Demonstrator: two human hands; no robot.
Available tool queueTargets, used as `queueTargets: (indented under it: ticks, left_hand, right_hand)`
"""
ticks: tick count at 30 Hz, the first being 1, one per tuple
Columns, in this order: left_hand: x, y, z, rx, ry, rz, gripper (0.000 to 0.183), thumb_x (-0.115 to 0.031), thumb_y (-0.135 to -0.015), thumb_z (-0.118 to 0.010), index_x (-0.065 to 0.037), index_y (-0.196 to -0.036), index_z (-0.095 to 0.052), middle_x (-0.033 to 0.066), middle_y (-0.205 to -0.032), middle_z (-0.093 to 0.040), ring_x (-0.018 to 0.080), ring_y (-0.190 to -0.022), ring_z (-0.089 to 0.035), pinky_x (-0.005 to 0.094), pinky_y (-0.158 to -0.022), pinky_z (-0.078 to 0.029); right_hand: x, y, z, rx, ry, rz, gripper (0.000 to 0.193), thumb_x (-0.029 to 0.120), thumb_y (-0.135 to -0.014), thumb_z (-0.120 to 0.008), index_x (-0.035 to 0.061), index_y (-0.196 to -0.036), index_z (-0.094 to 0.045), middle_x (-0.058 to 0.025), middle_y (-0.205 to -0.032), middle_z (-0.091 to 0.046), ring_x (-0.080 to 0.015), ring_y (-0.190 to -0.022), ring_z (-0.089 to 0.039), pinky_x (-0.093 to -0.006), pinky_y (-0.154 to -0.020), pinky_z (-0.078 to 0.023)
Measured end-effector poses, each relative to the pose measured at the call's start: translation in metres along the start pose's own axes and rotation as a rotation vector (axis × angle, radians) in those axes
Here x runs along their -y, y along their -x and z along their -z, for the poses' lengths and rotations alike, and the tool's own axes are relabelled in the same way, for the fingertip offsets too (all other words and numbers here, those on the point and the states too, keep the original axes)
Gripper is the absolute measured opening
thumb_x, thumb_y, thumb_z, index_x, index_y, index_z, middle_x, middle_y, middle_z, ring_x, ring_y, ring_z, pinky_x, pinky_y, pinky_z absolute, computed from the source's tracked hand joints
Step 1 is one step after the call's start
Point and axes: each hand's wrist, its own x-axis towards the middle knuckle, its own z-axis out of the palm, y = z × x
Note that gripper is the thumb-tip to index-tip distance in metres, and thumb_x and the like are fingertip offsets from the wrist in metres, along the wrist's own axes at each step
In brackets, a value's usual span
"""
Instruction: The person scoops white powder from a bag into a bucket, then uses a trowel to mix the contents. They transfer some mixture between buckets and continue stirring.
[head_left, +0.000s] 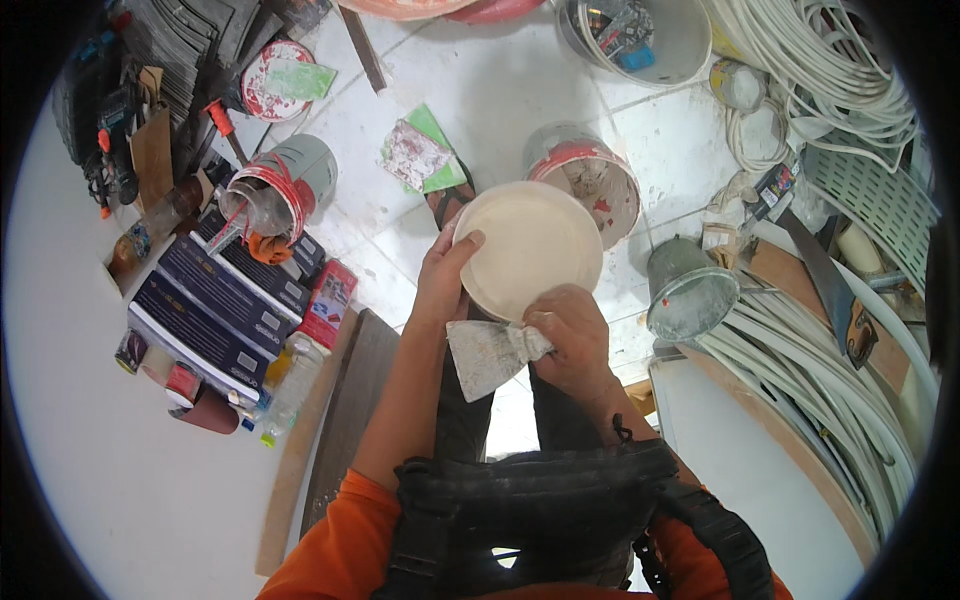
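My left hand [445, 272] grips the left rim of a round cream-white lid [535, 245], thumb on its top face, holding it flat above my knees. My right hand [572, 335] is closed on the handle of a wide putty knife [480, 355] whose putty-smeared blade points left, just below the lid's lower edge. Both orange-sleeved forearms come up from the bottom of the view.
A red-stained paint tin [600, 185] sits just beyond the lid. A grey metal bucket [690, 292] stands to the right by coiled white cables [830, 370]. A tipped tin [280, 190], stacked dark boxes [215, 305], a bottle [290, 390] and wood planks [345, 420] lie left.
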Motion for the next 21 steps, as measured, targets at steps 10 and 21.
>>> queueTargets:
  ticks: [10,21]
  left_hand:
    - [0.008,-0.018,0.010,0.011,0.066,-0.181,0.063,-0.040,-0.109,-0.049,0.001,-0.156,-0.038,0.0138,-0.152,-0.052,0.0233,-0.140,-0.050,0.0366,-0.115,-0.042]
    - [0.009,-0.019,0.001,-0.005,-0.313,-0.387,0.042,-0.023,-0.101,-0.066,0.002,-0.136,-0.064,0.0109,-0.137,-0.064,0.0164,-0.121,-0.061,0.0303,-0.106,-0.046]
  right_hand:
    - [-0.004,-0.015,0.065,-0.049,-0.042,-0.631,0.032,0.017,-0.098,-0.066,0.0119,-0.129,-0.063,-0.0055,-0.092,-0.063,-0.0182,-0.066,-0.060,-0.0352,-0.057,-0.048]
    - [0.023,-0.051,0.027,0.571,0.565,-0.184,0.047,0.013,-0.092,-0.059,0.0142,-0.139,-0.060,-0.0132,-0.099,-0.063,-0.0274,-0.077,-0.070,-0.0403,-0.061,-0.057]
